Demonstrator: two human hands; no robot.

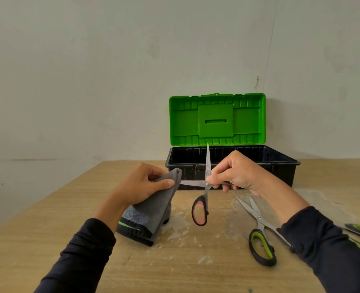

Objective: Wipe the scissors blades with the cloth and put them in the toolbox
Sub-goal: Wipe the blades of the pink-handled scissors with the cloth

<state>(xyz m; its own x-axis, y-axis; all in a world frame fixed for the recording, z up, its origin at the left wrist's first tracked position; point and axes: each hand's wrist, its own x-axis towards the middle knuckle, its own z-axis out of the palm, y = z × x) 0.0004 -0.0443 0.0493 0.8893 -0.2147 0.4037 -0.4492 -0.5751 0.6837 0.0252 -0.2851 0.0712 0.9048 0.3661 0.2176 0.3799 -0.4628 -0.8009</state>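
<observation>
Left hand (141, 183) pinching gray cloth (151, 210) round one blade, right hand (236, 176) gripping splayed pink-handled scissors (204, 187).

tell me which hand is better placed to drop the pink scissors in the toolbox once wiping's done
Right. The right hand already grips the pink-handled scissors just in front of the open toolbox, while the left hand holds the grey cloth.
</observation>
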